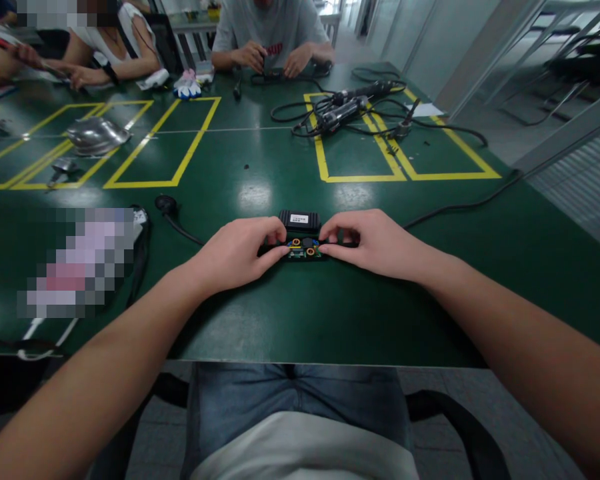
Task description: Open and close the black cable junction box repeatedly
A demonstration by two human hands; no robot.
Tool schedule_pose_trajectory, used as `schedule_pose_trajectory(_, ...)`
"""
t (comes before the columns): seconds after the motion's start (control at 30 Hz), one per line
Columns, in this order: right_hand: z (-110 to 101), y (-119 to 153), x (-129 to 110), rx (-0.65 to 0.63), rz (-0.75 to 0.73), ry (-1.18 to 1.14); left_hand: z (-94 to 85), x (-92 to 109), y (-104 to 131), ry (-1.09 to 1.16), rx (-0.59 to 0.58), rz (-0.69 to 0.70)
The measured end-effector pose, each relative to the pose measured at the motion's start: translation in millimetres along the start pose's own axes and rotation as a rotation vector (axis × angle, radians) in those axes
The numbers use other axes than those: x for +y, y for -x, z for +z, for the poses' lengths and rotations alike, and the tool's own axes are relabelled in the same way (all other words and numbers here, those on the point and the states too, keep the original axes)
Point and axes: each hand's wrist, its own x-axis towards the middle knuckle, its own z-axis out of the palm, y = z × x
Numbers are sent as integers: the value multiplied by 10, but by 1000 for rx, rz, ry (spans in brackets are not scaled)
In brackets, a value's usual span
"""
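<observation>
A small circuit board [304, 252] with copper-coloured ring coils lies low over the table in front of me, seemingly seated in a dark housing. My left hand [247, 248] pinches its left end between thumb and fingers. At the right end, my right hand [363, 241] does the same. Just behind the board rests a ribbed black cover [300, 221] bearing a white label. A black cord with a plug [166, 205] runs in under my left hand. Another black cable [460, 203] leads off to the right from behind my right hand. Fingers hide both board ends.
The green table [260, 313] carries yellow tape rectangles. Corded electric screwdrivers [343, 115] lie in tangled cables at the back right. A metal shell [96, 135] sits at the far left, a blurred pinkish item [83, 263] nearer. Across the table, a person's hands [298, 61] handle dark parts.
</observation>
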Motion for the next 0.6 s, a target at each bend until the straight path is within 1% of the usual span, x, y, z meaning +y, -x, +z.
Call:
schedule_pose_trajectory(0.27, 14, 11, -6, 69, -54, 6, -18, 25, 15, 5, 35, 26)
schedule_pose_trajectory(0.43, -18, 25, -43, 82, -41, -16, -57, 54, 26, 28, 79, 52)
schedule_pose_trajectory(0.6, -28, 28, -40, 88, -20, -18, -71, 43, 39, 46, 100, 48)
